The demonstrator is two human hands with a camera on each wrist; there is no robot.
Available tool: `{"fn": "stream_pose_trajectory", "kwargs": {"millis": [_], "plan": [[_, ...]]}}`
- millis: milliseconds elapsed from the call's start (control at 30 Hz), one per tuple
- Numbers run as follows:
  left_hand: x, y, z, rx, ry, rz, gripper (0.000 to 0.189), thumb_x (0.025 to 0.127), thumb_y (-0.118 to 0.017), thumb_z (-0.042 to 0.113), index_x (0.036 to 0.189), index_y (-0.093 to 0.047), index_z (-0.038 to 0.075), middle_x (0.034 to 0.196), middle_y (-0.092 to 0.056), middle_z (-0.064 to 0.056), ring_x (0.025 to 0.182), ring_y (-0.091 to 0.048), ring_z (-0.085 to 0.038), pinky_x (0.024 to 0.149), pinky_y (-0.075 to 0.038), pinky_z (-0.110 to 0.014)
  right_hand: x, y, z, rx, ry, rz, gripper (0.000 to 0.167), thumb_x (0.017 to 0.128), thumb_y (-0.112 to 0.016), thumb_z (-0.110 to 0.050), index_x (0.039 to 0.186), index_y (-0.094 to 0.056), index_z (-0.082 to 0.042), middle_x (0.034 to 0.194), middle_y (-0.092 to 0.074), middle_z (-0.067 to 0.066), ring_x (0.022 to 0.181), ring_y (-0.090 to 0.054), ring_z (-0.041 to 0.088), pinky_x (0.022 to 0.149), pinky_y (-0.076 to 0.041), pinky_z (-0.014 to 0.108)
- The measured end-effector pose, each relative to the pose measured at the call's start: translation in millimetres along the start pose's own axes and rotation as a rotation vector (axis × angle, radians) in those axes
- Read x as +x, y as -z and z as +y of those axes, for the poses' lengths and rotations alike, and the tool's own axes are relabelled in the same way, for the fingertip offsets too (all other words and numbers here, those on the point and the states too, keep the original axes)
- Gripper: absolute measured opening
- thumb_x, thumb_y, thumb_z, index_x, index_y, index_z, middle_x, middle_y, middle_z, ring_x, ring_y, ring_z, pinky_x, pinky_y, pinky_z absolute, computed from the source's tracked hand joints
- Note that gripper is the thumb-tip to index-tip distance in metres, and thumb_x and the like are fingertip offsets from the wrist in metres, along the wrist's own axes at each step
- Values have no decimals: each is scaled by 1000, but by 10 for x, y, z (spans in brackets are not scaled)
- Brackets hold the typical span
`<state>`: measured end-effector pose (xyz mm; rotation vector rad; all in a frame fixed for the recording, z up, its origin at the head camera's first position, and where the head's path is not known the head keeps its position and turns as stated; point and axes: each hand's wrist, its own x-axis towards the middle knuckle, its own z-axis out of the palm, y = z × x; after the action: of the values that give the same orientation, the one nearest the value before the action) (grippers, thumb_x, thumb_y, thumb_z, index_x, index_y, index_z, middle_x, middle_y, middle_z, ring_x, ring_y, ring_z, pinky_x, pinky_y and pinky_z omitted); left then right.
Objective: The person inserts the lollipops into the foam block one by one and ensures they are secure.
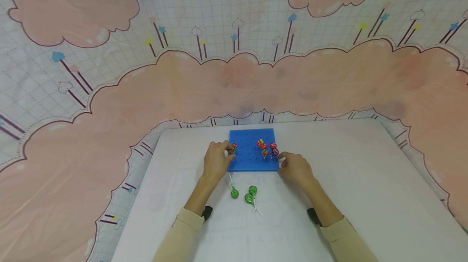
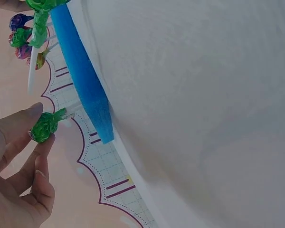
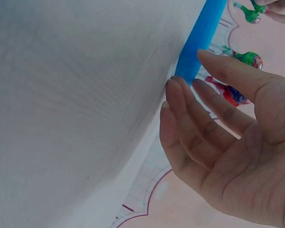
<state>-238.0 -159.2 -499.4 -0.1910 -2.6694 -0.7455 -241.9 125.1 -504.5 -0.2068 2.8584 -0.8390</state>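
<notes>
A blue foam board (image 1: 248, 164) dotted with small holes lies on the table. At its left side my left hand (image 1: 215, 161) pinches a green-wrapped lollipop (image 2: 45, 127) by its head between thumb and fingertips, the stick pointing toward the board. Another lollipop (image 1: 234, 145) stands right beside those fingers. My right hand (image 1: 297, 168) is at the board's right edge, fingers loosely bent, fingertips right at the blue side (image 3: 192, 61), holding nothing. Several lollipops with red and mixed wrappers (image 1: 264, 146) stand in the board's right part, near that hand.
In front of the board lie loose green lollipops: one (image 1: 234, 193) on the left, and a pair (image 1: 252, 190) with crossing sticks near the middle. The white table (image 1: 351, 164) reaches back to a patterned cloth (image 1: 263, 87) with clouds.
</notes>
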Motion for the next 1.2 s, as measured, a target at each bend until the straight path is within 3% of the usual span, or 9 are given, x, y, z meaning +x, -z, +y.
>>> {"fn": "stream_pose_trajectory", "kwargs": {"millis": [233, 333, 433, 600, 767, 933, 1033, 1200], "plan": [[-15, 81, 48, 22, -32, 23, 34, 79, -93, 16, 108, -76, 11, 108, -68, -11, 96, -58, -28, 80, -57, -42, -3, 7, -9, -4, 7, 0, 41, 88, -83, -13, 126, -72, -8, 89, -72, 6, 81, -65, 24, 74, -59, 43], [-12, 151, 102, 21, -72, 0, 33, 80, -93, 17, 107, -77, 11, 107, -67, -8, 99, -58, -26, 83, -57, -40, -3, 8, -5, -6, 9, -1, 40, 88, -84, -13, 126, -72, -8, 89, -73, 6, 81, -65, 23, 74, -59, 42], [-17, 230, 163, 18, -120, -84, 29, 80, -93, 19, 105, -78, 12, 108, -66, -3, 102, -56, -22, 85, -57, -37, -5, 10, -2, -10, 14, 4, 40, 87, -84, -12, 125, -72, -8, 89, -73, 6, 81, -65, 23, 74, -59, 42], [-74, 335, 248, -12, -184, -301, 25, 82, -92, 18, 102, -79, 11, 111, -66, -1, 109, -56, -22, 93, -56, -40, -2, 6, 8, -11, 26, 7, 40, 87, -83, -12, 125, -72, -8, 89, -73, 6, 80, -65, 23, 74, -59, 43], [-158, 359, 284, -5, -201, -509, 23, 85, -89, 20, 105, -80, 11, 115, -67, 0, 119, -57, -23, 102, -54, -42, -2, 7, 7, -12, 29, 9, 39, 88, -83, -12, 125, -72, -8, 90, -74, 6, 82, -66, 24, 75, -59, 44], [-246, 379, 301, 38, -198, -674, 23, 82, -92, 20, 103, -82, 17, 117, -69, 3, 119, -57, -22, 100, -55, -40, -5, 15, -7, -9, 22, 9, 39, 88, -83, -11, 125, -72, -7, 90, -74, 6, 83, -66, 25, 76, -60, 44], [-297, 383, 308, 60, -212, -740, 25, 79, -93, 16, 101, -83, 20, 114, -69, 5, 113, -57, -19, 95, -56, -37, -4, 15, -13, -11, 19, 7, 39, 88, -83, -11, 125, -72, -7, 89, -74, 6, 82, -67, 24, 76, -60, 44], [-362, 347, 299, 96, -251, -766, 28, 77, -93, 9, 100, -83, 22, 109, -69, 7, 109, -57, -17, 92, -56, -34, -7, 10, -11, -10, 22, 4, 39, 88, -83, -11, 125, -72, -7, 89, -74, 6, 82, -67, 24, 76, -60, 45]]}}
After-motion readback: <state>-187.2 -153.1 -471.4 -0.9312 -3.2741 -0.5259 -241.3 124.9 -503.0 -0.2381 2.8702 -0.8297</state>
